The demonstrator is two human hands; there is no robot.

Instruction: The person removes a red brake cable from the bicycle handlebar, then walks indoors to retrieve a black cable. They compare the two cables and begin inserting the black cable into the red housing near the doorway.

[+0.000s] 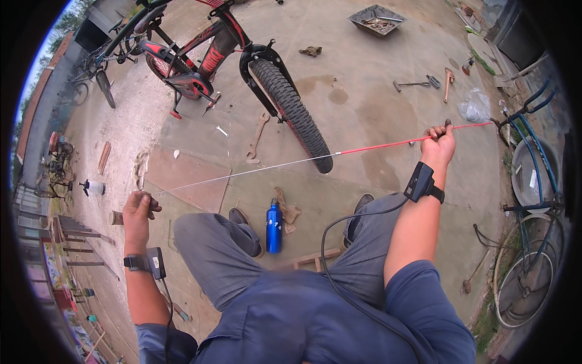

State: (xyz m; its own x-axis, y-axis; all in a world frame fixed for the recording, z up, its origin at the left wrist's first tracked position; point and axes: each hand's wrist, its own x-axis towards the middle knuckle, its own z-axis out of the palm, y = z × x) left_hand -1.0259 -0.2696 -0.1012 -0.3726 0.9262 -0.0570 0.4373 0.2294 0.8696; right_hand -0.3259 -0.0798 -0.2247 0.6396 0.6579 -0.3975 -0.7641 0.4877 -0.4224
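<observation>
My left hand (141,209) is raised at the left, fingers pinching the end of a thin silver wire (242,173). The wire runs taut up to the right into a red cable housing (382,145). My right hand (438,143) grips that red housing, whose far part continues right toward a blue bicycle frame (533,158). The cable crosses in front of the front tyre of a black and red bicycle (288,109). A blue metal bottle (273,227) stands on the ground between my feet.
A metal tray of tools (376,21), wrenches (259,130), a clear plastic bag (473,109) and a white spray bottle (94,188) lie or stand around me. A round basin (527,179) and loose wheels (521,291) are at right, more bicycles (103,85) at upper left.
</observation>
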